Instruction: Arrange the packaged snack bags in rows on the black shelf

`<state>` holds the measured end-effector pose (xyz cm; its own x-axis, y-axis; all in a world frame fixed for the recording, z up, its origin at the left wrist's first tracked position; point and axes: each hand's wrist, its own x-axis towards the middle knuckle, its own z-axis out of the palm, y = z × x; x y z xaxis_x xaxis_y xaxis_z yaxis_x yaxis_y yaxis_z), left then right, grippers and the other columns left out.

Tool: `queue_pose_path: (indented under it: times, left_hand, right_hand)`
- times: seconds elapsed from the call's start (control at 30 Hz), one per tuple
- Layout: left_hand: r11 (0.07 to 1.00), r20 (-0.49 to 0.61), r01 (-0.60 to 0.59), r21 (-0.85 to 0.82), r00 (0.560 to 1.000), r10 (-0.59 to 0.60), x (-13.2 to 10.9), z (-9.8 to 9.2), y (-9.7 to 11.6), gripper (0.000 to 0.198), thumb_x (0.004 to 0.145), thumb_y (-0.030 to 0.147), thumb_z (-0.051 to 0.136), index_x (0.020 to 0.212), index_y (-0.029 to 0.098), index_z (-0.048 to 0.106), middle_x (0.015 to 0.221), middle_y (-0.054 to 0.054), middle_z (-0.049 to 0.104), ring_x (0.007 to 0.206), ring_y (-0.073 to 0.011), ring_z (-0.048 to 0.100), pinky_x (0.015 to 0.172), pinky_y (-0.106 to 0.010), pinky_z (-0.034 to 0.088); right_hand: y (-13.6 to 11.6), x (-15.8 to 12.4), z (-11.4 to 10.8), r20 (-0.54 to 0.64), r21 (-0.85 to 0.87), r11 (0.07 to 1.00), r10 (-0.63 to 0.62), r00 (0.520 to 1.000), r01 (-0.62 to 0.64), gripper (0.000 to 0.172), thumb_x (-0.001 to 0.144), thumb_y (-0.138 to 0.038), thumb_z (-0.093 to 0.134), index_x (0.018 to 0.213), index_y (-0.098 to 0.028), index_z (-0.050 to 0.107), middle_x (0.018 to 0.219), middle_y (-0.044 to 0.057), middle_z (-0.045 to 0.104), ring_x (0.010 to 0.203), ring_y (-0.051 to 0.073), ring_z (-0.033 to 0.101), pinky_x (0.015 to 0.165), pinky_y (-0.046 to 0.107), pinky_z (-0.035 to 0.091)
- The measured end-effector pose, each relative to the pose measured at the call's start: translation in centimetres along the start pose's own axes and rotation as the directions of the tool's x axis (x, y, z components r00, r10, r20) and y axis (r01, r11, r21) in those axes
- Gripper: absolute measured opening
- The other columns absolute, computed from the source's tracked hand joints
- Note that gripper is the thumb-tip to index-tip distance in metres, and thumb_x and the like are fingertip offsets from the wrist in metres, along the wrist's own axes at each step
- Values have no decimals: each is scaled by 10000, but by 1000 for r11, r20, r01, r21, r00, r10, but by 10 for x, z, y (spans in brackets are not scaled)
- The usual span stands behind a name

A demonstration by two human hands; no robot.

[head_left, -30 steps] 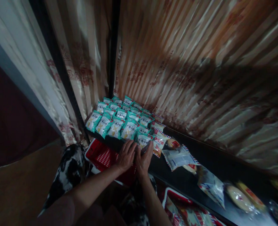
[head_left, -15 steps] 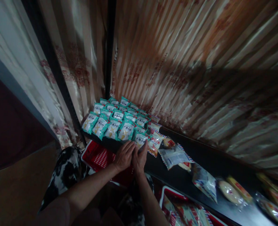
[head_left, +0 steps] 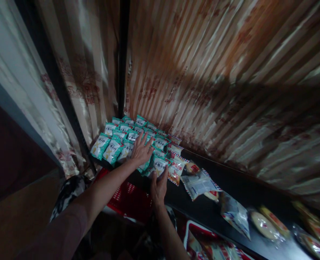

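Rows of small teal-and-white snack bags (head_left: 112, 150) lie at the left end of a black shelf. My left hand (head_left: 142, 151) reaches over them with its fingers spread, covering part of the front row. At the front right corner of the group, my right hand (head_left: 159, 186) has thumb and fingers apart at the lower edge of a teal snack bag (head_left: 160, 164); whether it touches the bag is hard to tell. Just right of that bag stands a red-and-white snack bag (head_left: 176, 168) with a striped edge.
Along the black shelf (head_left: 181, 196) farther right lie a silvery bag (head_left: 199, 183), another bag (head_left: 234, 213) and wrapped round items (head_left: 264, 221). A red basket (head_left: 133, 202) sits below the shelf, and a second red basket (head_left: 188, 227) holds bags. Behind hangs a pleated curtain (head_left: 203, 90).
My left hand has moved up and left from the front right bag onto the teal bags, its fingers spreading. My right hand has dropped slightly and opened. The camera view has shifted a little.
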<state>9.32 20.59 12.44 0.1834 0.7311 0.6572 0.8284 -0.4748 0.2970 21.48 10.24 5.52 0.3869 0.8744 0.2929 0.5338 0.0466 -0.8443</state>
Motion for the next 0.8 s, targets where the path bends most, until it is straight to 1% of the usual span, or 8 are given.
queue_pose_path:
  times: [0.13, 0.2, 0.3, 0.43, 0.57, 0.7, 0.8]
  left_hand:
    - [999, 67, -3, 49, 998, 0, 20, 13, -5, 388, 895, 358, 466, 1190, 141, 594, 1329, -136, 538, 1359, -301, 322, 1115, -508, 270]
    - [998, 75, -17, 60, 997, 12, 23, 21, -7, 362, 889, 352, 476, 1141, 135, 620, 1269, -136, 581, 1320, -296, 380, 1108, -501, 287]
    - [998, 55, -22, 54, 998, 19, 22, 29, -9, 319, 881, 328, 488, 1107, 155, 633, 1221, -118, 609, 1266, -280, 441, 1079, -498, 330]
    - [999, 31, -13, 30, 999, 12, 16, 31, -12, 317, 886, 316, 482, 1118, 157, 629, 1236, -119, 601, 1260, -274, 446, 1075, -494, 338]
    - [1000, 50, -17, 7, 999, 16, 10, 30, -15, 345, 897, 300, 461, 1169, 146, 607, 1286, -122, 576, 1295, -271, 417, 1094, -485, 321]
    - [1000, 60, -27, 12, 998, 26, 8, 30, -19, 351, 913, 296, 424, 1168, 139, 607, 1263, -119, 597, 1296, -265, 426, 1094, -484, 325]
    - [999, 71, -40, -9, 997, 41, 7, 31, -21, 374, 923, 302, 401, 1186, 116, 591, 1274, -130, 591, 1307, -263, 420, 1098, -478, 327]
  right_hand:
    - [2, 0, 1, -10, -4, 1000, 2, 1000, -2, 775, 875, -575, 365, 1470, -102, 216, 1516, 187, 274, 1406, 283, 263, 1114, 481, 263]
    - [3, 0, 1, -13, -1, 1000, -6, 1000, 6, 774, 874, -576, 371, 1467, -102, 223, 1515, 185, 276, 1408, 283, 258, 1112, 482, 267]
    - [4, 0, 1, -13, 3, 1000, -5, 1000, 5, 783, 867, -584, 373, 1463, -96, 236, 1510, 187, 286, 1403, 289, 267, 1110, 487, 271]
    - [5, 1, 2, -10, -2, 1000, -2, 1000, 2, 783, 866, -584, 371, 1464, -96, 234, 1509, 185, 288, 1401, 287, 271, 1112, 485, 266]
    - [3, 1, 2, 4, -5, 1000, -2, 1000, 2, 794, 866, -585, 366, 1461, -77, 231, 1512, 193, 276, 1410, 285, 250, 1115, 477, 259]
    - [1, 0, 1, 0, -6, 1000, 28, 1000, -28, 792, 869, -588, 356, 1472, -96, 209, 1520, 184, 265, 1408, 288, 254, 1111, 480, 261]
    - [0, 1, 1, -4, -10, 1000, 22, 1000, -22, 783, 876, -577, 359, 1472, -94, 203, 1513, 195, 273, 1401, 296, 270, 1100, 485, 275]
